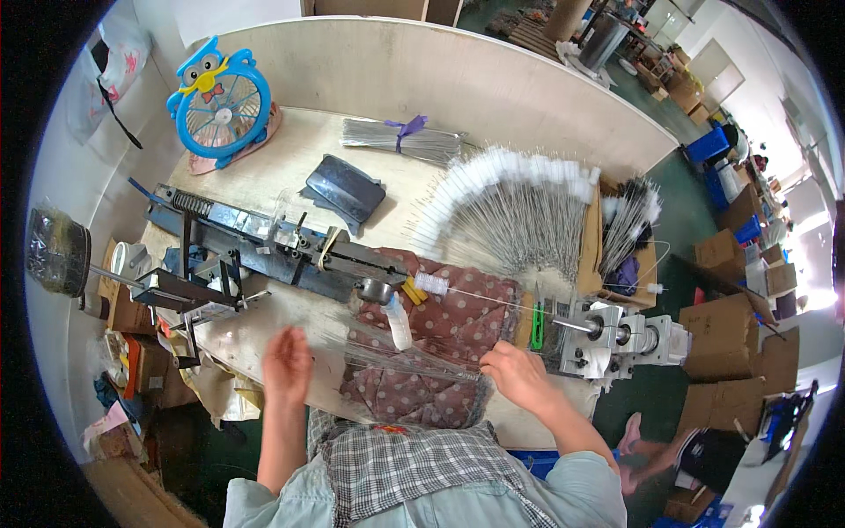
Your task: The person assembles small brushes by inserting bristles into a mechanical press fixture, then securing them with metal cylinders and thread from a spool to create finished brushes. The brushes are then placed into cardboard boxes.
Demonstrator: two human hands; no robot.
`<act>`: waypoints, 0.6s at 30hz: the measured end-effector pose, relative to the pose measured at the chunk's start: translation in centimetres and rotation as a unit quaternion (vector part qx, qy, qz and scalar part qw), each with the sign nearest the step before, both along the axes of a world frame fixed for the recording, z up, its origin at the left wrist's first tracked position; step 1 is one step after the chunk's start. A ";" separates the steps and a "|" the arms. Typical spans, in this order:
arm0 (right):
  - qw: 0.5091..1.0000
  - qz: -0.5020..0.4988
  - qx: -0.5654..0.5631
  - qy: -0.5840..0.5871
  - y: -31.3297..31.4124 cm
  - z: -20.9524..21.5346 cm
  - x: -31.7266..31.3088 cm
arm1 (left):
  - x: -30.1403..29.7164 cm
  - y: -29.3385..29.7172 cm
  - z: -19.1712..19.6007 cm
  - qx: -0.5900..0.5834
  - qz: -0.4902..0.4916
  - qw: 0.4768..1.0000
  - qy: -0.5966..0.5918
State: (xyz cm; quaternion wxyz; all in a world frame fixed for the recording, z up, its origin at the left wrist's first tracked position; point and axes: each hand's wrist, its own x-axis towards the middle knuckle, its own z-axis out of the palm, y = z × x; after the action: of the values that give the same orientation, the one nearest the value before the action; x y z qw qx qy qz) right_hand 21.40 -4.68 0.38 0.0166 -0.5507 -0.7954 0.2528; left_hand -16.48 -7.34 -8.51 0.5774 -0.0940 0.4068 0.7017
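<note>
My left hand (288, 365), smeared by motion, hovers over the bench's near edge, left of the cloth. Fingers of my right hand (516, 374) are pinched at the right ends of a loose bundle of thin metal wires (414, 359); how many they grip is too fine to see. The wires lie across a brown polka-dot cloth (396, 400). Beyond them, a white-bristled brush (431, 283) on a twisted wire stretches between the long metal fixture (339, 255) and the spindle of the machine (607, 330) at right. A white squeeze bottle (399, 327) lies beside a metal cup (376, 291).
Many white-tipped wire brushes (519, 211) fan out at the back right, beside a cardboard box (651, 273). A green cutter (537, 326) lies near the machine. A blue fan (223, 114), a tied wire bundle (378, 136) and a dark pouch (345, 189) are farther back. Someone's legs (647, 462) show at right.
</note>
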 end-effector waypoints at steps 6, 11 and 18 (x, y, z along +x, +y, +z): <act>0.999 -0.031 0.007 0.019 -1.0 -1.6 1.3 | 11.9 3.9 5.0 0.063 -0.306 0.922 0.227; 0.998 -0.017 0.047 0.023 -0.6 -1.2 0.8 | 17.2 4.6 11.5 -0.016 -0.338 0.940 0.051; 0.993 0.002 0.114 0.003 -1.1 2.2 1.2 | 10.3 3.1 14.9 0.085 -0.284 0.955 -0.015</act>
State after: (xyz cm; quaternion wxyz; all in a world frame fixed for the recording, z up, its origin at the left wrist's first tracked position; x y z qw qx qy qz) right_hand 22.60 -5.79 2.59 0.0809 -0.5428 -0.8201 0.1622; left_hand -6.15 -4.20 6.41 0.7648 0.0645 0.3470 0.5389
